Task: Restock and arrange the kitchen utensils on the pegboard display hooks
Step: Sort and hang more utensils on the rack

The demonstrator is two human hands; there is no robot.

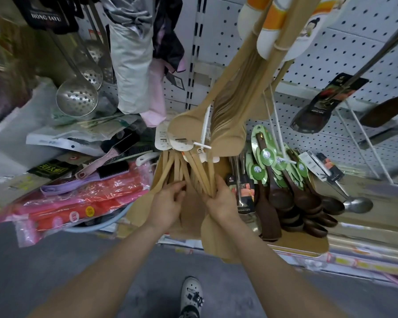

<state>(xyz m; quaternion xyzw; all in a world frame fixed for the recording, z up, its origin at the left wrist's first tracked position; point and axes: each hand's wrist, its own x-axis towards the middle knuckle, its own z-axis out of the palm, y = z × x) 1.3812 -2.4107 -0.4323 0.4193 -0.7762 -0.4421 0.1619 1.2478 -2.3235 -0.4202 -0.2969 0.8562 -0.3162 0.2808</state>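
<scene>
Light, stiff and smooth by the look: wooden spatulas hanging in a bundle from a white hook on the pegboard, best taken by the thin handles, few at once. Right hand with grip closed round several handles; left hand with fingers among them, grip impossible to tell. At the left, pale blue basin holding red and pink plastic packets.

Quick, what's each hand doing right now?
Left hand: fingers among the wooden spatulas; grip cannot be told.
Right hand: closed, gripping the wooden spatulas.
</scene>
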